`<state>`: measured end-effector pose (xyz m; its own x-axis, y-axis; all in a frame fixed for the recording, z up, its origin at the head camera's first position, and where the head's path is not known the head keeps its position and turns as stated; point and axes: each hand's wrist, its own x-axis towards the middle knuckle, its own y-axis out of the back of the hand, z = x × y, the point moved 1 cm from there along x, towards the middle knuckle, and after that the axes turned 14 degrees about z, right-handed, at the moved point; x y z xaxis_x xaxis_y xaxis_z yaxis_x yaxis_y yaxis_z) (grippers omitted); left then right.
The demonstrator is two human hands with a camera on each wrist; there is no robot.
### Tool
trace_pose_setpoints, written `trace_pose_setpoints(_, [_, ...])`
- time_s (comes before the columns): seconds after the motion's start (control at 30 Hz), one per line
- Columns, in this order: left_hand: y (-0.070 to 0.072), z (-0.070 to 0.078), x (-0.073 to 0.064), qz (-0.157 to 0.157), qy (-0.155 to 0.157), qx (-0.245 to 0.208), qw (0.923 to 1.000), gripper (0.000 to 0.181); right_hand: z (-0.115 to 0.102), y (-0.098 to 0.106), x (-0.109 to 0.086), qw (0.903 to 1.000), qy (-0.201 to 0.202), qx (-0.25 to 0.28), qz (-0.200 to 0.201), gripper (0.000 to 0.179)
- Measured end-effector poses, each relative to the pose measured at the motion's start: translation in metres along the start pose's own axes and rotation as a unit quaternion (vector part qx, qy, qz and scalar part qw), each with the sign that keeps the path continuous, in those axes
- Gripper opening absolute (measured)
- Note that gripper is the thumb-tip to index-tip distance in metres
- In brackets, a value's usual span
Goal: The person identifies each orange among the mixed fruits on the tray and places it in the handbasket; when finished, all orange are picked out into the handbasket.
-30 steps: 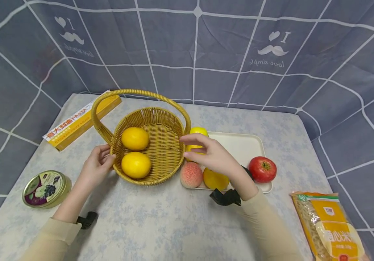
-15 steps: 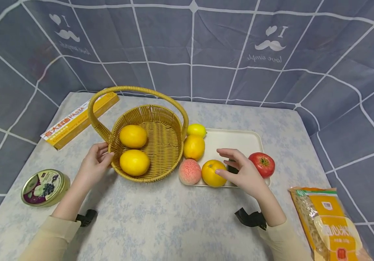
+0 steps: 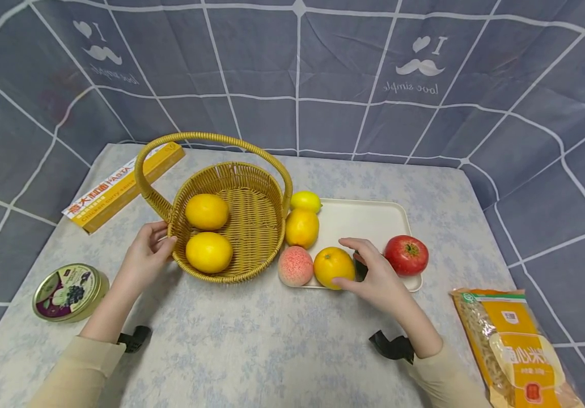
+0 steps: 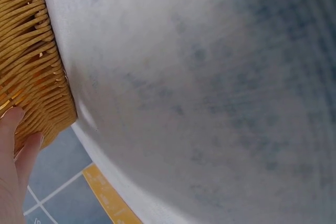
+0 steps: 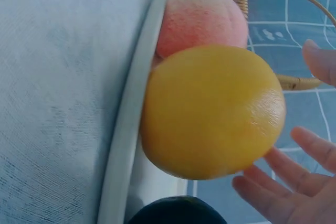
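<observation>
Orange partly behind right hand

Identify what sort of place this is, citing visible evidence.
Probably a staged tabletop corner: creased, grid-patterned fabric hangs behind a table holding a wicker basket and a white tray.

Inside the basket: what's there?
One yellow fruit and a second yellow fruit, both on the left; bare woven floor shows to their right. Whatever's directly beneath the two is covered.
</observation>
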<state>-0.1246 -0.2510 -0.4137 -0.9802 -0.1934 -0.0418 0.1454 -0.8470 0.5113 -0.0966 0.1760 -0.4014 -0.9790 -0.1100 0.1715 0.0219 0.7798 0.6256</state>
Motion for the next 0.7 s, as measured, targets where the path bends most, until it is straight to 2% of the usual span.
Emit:
trace_pose_setpoints(0.33, [0.001,0.000,0.000,0.000,-0.001,-0.004,1.0000,0.057,-0.002,-0.019,0.000,0.9942,0.021,-0.105,-0.007,0.080])
trace_pose_setpoints(0.7, [0.000,0.001,0.002,-0.003,0.005,0.005,1.0000,0.057,-0.003,-0.029,0.000,0.9901,-0.004,-0.138,-0.025,0.086])
